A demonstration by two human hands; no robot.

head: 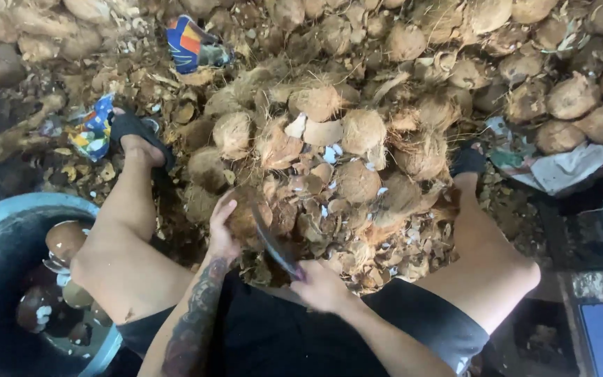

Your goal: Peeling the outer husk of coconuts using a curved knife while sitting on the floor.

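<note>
husk-strewn floor, crumpled blue-orange wrapper beyond coconut

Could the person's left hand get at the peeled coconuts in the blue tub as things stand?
Probably not straight away: the left hand is holding a husked coconut, and the raised left leg lies between it and the blue tub holding the peeled coconuts.

A single head-mounted view looks steeply down from above the seated person's lap, facing forward over both legs. The near edge of the frame takes in the thighs and forearms at close range. The middle distance holds the coconut pile, which fills the frame to its far edge. The blue tub sits at the lower left corner. No second view overlaps it.
</note>
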